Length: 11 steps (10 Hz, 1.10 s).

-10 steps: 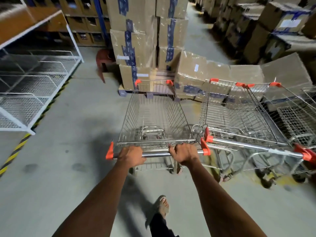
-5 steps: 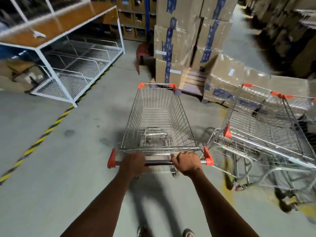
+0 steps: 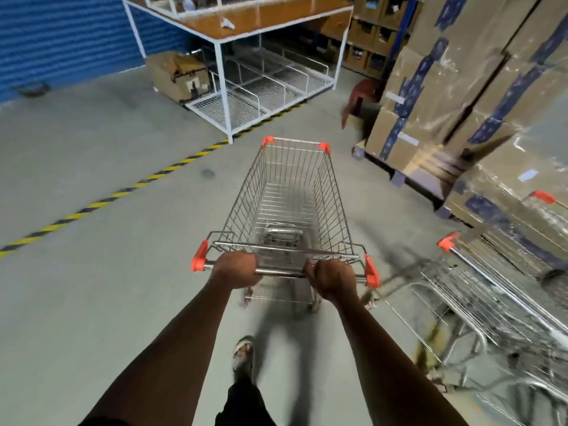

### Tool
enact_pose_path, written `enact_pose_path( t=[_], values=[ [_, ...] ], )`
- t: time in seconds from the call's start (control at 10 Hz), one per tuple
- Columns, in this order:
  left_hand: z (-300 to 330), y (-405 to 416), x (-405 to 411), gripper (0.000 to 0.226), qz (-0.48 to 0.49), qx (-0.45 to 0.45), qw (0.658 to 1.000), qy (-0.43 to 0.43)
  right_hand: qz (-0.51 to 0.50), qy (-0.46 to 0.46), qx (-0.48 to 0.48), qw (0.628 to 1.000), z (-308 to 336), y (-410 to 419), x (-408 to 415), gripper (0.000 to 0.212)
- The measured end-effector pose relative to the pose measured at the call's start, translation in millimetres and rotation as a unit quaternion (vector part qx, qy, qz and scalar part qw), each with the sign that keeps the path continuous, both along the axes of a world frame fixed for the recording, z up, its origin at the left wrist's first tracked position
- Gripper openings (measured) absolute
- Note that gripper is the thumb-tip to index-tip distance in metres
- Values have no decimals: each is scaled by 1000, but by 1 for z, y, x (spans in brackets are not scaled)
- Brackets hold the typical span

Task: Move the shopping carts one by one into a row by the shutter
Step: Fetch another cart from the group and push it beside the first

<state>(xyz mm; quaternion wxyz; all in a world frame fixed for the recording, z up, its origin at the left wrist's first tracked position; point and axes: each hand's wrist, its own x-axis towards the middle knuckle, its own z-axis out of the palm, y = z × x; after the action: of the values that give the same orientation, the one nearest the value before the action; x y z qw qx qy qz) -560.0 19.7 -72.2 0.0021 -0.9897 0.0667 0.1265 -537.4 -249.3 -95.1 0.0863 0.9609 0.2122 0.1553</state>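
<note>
Both hands, left (image 3: 236,269) and right (image 3: 332,281), clench the cart handle (image 3: 281,273).

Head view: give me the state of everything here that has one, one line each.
Shopping cart: upright, basket empty, held by its handle.
Left hand: closed on the handle.
Right hand: closed on the handle.
Second cart: upright, unheld, blurred.
Blue shutter: down.
Cardboard box by the white rack: flaps open.
</note>
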Motion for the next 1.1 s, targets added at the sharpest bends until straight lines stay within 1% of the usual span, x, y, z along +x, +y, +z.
enact_pose_path(
  t=[0.1, 0.2, 0.3, 0.4, 0.5, 0.6, 0.7, 0.8, 1.0, 1.1],
  values=[
    [-3, -5, -51, 34, 32, -5, 999, -4, -21, 247, 19, 969, 37, 8, -32, 42],
    [-4, -9, -101, 37, 64, -15, 998, -13, 47, 242, 37, 968, 28, 5, -47, 50],
    [-7, -13, -149, 42, 97, 2, 995, -21, 68, 227, 47, 970, 11, 5, -79, 55],
    [-5, -14, -194, 44, 134, 12, 991, -11, 100, 191, 60, 975, 2, 11, -102, 47],
    [-4, -14, -240, 41, 184, 1, 983, 1, 121, 198, 14, 973, 12, 22, -136, 45],
    [-1, -16, -289, 39, 225, -1, 974, -8, 153, 180, 32, 971, 15, 34, -168, 64],
    [1, -18, -334, 40, 266, 8, 964, -11, 181, 198, 30, 963, 10, 50, -194, 78],
    [0, -17, -380, 42, 309, 2, 951, -9, 211, 203, 4, 956, 7, 67, -223, 74],
    [-8, -10, -479, 43, 360, 14, 933, -12, 270, 184, -5, 945, 9, 94, -302, 67],
    [-9, -8, -530, 42, 390, 25, 921, -15, 294, 194, -10, 936, 8, 105, -345, 69]
  ],
)
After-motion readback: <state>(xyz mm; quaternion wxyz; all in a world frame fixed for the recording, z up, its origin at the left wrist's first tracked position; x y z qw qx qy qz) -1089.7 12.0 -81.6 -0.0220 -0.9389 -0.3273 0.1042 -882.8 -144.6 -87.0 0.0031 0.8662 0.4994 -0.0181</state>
